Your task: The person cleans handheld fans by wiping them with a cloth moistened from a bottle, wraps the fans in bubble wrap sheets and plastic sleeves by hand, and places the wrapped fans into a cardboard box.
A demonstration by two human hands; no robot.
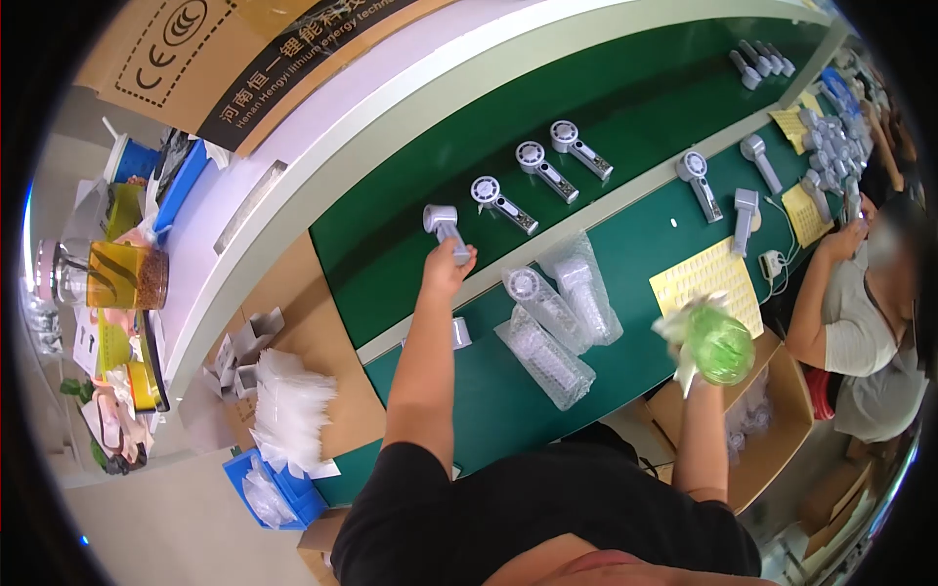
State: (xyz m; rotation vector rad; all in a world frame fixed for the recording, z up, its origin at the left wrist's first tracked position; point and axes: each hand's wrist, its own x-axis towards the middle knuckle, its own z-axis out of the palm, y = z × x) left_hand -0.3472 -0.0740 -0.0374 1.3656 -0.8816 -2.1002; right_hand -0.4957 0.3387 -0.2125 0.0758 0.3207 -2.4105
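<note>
My left hand is closed round the handle of a grey handheld fan at the green back ledge. To the right, my right hand is partly hidden by a green see-through round thing with crumpled white material around it. The fingers seem wrapped about it, and its exact kind is unclear. Below it lies a yellow sheet of small labels. Between my hands, several fans in bubble wrap lie on the green table. Three unwrapped fans rest in a row on the ledge.
More fans lie at right near a white cable. An open cardboard box stands beside my right arm. White bags and a blue bin sit at left. A co-worker sits at far right.
</note>
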